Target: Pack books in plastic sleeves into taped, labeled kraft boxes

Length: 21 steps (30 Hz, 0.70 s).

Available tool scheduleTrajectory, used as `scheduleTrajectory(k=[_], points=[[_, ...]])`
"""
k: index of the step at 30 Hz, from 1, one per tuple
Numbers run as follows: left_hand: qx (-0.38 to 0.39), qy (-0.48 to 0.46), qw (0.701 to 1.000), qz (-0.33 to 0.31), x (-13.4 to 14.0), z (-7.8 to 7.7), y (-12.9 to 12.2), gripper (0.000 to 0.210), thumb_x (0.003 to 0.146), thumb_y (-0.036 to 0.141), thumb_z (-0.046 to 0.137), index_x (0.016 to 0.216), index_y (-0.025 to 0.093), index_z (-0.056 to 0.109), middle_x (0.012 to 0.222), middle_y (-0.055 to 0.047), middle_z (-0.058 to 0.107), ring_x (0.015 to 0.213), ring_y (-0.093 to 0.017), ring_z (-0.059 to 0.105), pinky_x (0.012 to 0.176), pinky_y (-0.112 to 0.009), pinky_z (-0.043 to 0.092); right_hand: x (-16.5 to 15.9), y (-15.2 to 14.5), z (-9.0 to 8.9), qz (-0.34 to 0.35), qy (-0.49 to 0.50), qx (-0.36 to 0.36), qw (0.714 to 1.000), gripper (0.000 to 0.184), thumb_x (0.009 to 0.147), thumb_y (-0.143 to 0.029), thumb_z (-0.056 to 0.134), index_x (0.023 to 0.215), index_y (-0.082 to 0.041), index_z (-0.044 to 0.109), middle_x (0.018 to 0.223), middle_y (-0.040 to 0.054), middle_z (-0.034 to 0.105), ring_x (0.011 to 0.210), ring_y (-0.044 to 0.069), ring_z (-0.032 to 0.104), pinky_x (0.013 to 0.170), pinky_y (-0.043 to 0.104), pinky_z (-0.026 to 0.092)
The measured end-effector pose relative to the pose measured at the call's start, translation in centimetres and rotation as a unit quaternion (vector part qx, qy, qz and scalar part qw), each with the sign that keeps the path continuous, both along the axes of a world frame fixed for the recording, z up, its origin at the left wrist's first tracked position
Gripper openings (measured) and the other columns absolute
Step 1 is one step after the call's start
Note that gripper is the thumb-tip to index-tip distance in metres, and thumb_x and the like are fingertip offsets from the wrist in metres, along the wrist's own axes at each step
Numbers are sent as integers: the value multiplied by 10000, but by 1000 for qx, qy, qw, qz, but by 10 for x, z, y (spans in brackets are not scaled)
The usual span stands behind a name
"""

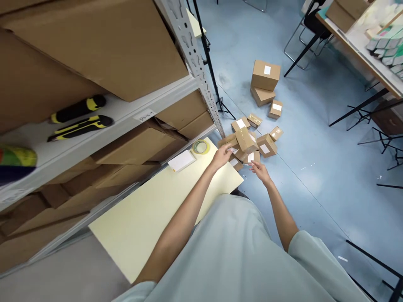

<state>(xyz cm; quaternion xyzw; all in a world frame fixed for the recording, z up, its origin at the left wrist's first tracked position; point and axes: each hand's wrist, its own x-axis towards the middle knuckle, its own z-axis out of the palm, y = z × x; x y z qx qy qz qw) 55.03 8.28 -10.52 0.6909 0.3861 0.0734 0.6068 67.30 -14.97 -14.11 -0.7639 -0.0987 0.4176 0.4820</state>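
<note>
My left hand (221,156) is held out over the right end of a pale yellow board (151,214), its fingers pinched together. My right hand (259,170) is a short way to the right, above the blue floor, with its fingers bent in a loose pinch. A thin dark thing shows between the two sets of fingertips, too small to name. Behind and below the hands lies a heap of small cardboard boxes (247,140), several with white labels. On the board, a roll of tape (200,147) lies beside a stack of white labels (181,160).
Metal shelving (170,94) with cardboard boxes fills the left; two black-and-yellow utility knives (83,126) lie on its upper shelf. Farther off, stacked boxes (265,75) stand on the floor near a black tripod (217,96). A table (355,46) and a chair (310,31) are at upper right.
</note>
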Motion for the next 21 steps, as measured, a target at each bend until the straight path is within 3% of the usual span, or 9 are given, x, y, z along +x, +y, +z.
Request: scheduleTrajectory(k=[5,10,15,21], points=[[-69,18,997,38,-118,-5,-51,399,922,576,678,1107,248,810,1311,-119,815,1292,-313,734,1212,-495,528,-25,-7,3,70,17,2,997,668,812,-791,751,1137,-212,829,1150,151,860,905,298,825,904,537,668],[-88,53,984,143,-213,2,-82,445,868,666,720,1040,265,809,1219,-116,837,1202,-333,767,1178,-543,548,-51,20,11,131,21,26,991,767,775,-845,728,1152,-184,820,1178,178,848,958,313,826,937,535,654],[-96,39,958,268,-272,9,-103,515,814,746,747,991,263,775,1248,-132,827,1236,-332,758,1169,-540,557,-88,66,30,215,25,63,974,688,822,-772,743,1198,-202,822,1185,166,853,1003,307,827,949,513,643],[-90,-21,920,382,-328,26,-118,417,848,669,768,943,264,729,1311,-130,806,1285,-307,743,1206,-524,536,-159,115,57,339,40,82,936,577,845,-664,763,1217,-225,811,1212,151,849,1045,299,823,993,510,639]])
